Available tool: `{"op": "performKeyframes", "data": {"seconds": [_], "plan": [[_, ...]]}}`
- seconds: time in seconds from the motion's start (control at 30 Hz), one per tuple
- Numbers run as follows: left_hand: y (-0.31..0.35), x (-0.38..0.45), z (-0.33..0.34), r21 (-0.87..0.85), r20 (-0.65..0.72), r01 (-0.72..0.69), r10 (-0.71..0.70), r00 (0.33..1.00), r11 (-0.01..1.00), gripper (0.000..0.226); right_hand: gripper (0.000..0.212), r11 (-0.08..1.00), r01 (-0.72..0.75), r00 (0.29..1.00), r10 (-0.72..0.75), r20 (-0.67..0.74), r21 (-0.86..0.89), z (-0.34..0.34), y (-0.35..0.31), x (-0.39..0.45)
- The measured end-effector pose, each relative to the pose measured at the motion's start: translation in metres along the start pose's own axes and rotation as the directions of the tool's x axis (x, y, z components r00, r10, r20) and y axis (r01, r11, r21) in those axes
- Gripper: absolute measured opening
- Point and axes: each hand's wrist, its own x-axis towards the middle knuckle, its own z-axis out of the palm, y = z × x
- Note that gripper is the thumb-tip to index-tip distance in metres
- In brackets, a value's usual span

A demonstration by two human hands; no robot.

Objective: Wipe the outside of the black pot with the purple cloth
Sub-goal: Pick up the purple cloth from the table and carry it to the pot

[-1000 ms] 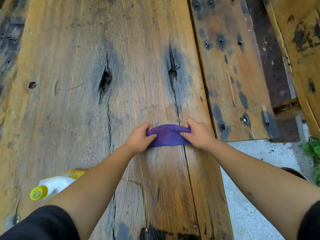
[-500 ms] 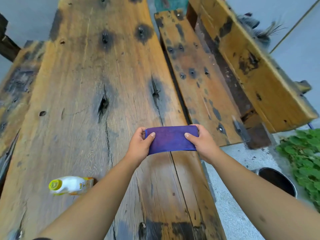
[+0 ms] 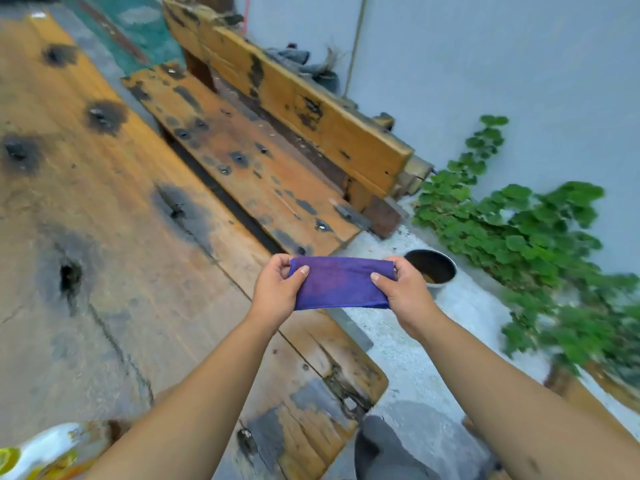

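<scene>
A folded purple cloth (image 3: pixel 341 283) is stretched flat between both hands, lifted above the right edge of the wooden table (image 3: pixel 131 244). My left hand (image 3: pixel 277 289) pinches its left end with thumb on top. My right hand (image 3: pixel 405 289) pinches its right end. The black pot (image 3: pixel 431 268) stands on the concrete ground just beyond my right hand, mouth up, partly hidden by that hand. Neither hand touches the pot.
A white and yellow spray bottle (image 3: pixel 45 452) lies on the table at the lower left. A wooden bench (image 3: pixel 263 140) runs along the table's right side. Green plants (image 3: pixel 526 244) grow against the grey wall. A dark shoe (image 3: pixel 384 448) is on the ground below.
Both hands lifted the cloth off the table and carried it right, past the table's edge. The view swung right, so the pot is now close behind my right hand.
</scene>
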Motion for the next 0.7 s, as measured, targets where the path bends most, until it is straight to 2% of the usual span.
{"op": "performKeyframes", "data": {"seconds": [0.23,0.33,0.7], "plan": [[-0.01,-0.022,0.102,0.155,0.178,-0.036,0.008,0.984,0.987,0.013,0.015,0.993,-0.042,0.984,0.06,-0.169,0.108,-0.1,0.032,-0.038],[-0.014,-0.019,0.151,0.15,0.218,-0.006,-0.027,0.976,0.989,0.019,0.015,0.992,-0.053,0.976,0.075,-0.204,0.112,-0.146,0.041,-0.028],[-0.022,0.025,0.319,0.196,0.232,0.079,-0.125,0.965,0.977,0.014,0.009,0.967,-0.186,0.962,0.216,-0.167,0.176,-0.299,0.053,0.056]]}}
